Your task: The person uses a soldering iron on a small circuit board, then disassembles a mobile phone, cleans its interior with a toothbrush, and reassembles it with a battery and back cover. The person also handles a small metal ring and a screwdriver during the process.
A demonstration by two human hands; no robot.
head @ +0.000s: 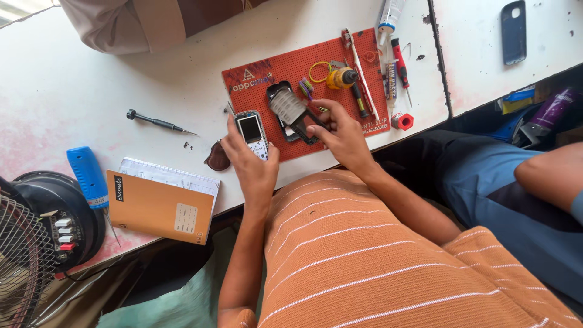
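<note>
Gripping small silver keypad phone (252,133), left hand (252,163) closed round it; right hand (343,135) pinching black phone housing (296,114) over red perforated mat (328,91).

Left hand (254,159) grips a small phone (252,132); right hand (341,132) holds a keypad part (289,107) over the red mat (267,74).

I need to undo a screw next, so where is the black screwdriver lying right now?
In the head view, the black screwdriver lies on the white table, left of the red work mat, apart from the left hand and above the orange notebook.
</note>
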